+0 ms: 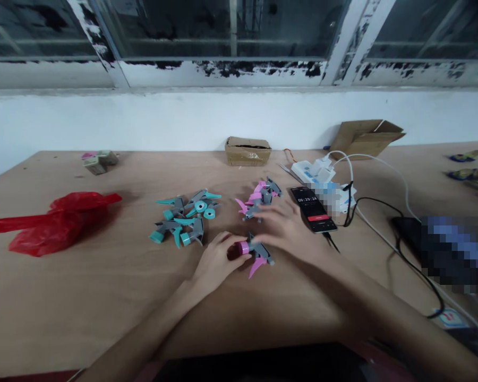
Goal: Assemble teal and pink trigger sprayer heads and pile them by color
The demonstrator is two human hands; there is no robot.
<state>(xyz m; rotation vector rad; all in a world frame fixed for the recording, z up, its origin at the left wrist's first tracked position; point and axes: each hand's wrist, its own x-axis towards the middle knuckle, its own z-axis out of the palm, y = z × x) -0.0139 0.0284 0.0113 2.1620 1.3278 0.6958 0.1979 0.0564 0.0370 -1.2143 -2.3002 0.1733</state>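
Note:
My left hand (219, 259) is closed around the pink collar end of a pink-and-grey trigger spray head (259, 253), low over the table, its pink lever pointing towards me. My right hand (284, 228) hovers just above and right of it, slightly blurred, fingers stretched and apart with nothing visible in them. Its fingertips lie near a small group of pink-and-grey spray heads (265, 194), partly covering the nearest one. Left of both hands lies a cluster of several teal-and-grey spray heads (187, 216).
A red plastic bag (63, 223) lies at left. Small blocks (99, 162) and a cardboard box (247, 153) stand towards the wall. A phone showing a timer (314, 209), a power strip (313, 174) with cables, and an open carton (362, 139) are at right.

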